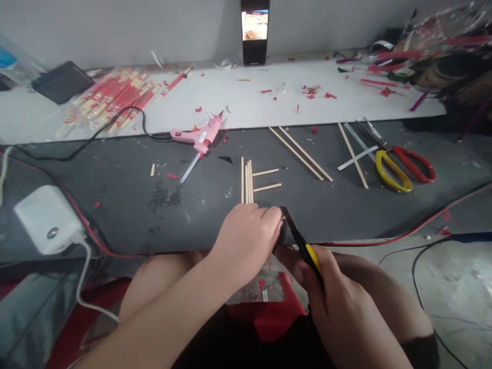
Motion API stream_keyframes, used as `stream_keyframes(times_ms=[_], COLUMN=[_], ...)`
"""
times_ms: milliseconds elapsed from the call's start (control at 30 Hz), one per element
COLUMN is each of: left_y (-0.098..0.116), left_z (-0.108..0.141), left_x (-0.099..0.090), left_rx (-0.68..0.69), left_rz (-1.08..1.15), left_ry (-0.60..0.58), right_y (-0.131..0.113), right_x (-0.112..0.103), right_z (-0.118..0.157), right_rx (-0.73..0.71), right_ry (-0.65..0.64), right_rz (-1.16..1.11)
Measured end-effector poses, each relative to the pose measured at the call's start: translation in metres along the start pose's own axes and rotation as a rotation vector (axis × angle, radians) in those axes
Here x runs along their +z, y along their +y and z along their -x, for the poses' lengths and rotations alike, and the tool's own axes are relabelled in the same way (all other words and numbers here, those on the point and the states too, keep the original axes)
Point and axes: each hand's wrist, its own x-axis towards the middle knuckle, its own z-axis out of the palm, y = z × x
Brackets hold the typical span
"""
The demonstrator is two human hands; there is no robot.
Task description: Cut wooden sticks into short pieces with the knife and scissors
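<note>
- Left hand (246,238) is curled, its fingertips pinched on a thin wooden stick (283,218); the fingers hide nearly all of the stick, and only its tip shows.
- Right hand (342,307) is closed around a yellow-and-black cutting tool (305,251); the grip covers much of the handle, so whether it is a knife or shears is hard to tell.
- Dark blade (289,220) lies right beside the stick's tip, but whether they touch is hidden.
- Both hands sit at the front edge of a dark grey board (115,205), above a red-and-clear plastic bag (265,302), partly hidden by the forearms.
- Just ahead of the hands lie several upright wooden sticks (247,180) and two short crosswise pieces (267,187).
- Farther off lie a pink glue gun (200,136) and red-and-yellow-handled scissors (403,169).
- Behind them, a propped phone (254,31) shows a screen too small to read.
</note>
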Motion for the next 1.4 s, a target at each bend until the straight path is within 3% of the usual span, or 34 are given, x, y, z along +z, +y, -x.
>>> stream_keyframes(times_ms=[167, 400, 533, 767, 1100, 1400], left_y=[-0.005, -0.012, -0.01, 0.002, -0.002, -0.004], left_z=[-0.002, -0.009, -0.008, -0.006, -0.007, -0.008], left_x=[-0.003, -0.005, -0.004, 0.003, 0.006, 0.006], left_rx=[-0.013, 0.079, 0.087, -0.051, 0.011, 0.049], left_rz=[0.039, 0.128, 0.126, 0.023, 0.087, 0.097], left_ry=[-0.038, -0.058, -0.056, 0.074, 0.01, -0.008], right_y=[0.0, -0.007, -0.009, -0.004, -0.009, -0.003], right_x=[-0.003, -0.011, -0.003, 0.009, 0.006, 0.011], right_z=[0.001, -0.012, -0.013, -0.001, 0.002, 0.002], right_rx=[-0.023, -0.059, 0.001, 0.108, 0.059, 0.166], right_ry=[0.031, 0.021, -0.017, -0.092, 0.024, -0.13], right_rz=[0.031, 0.076, 0.117, 0.051, 0.04, 0.019])
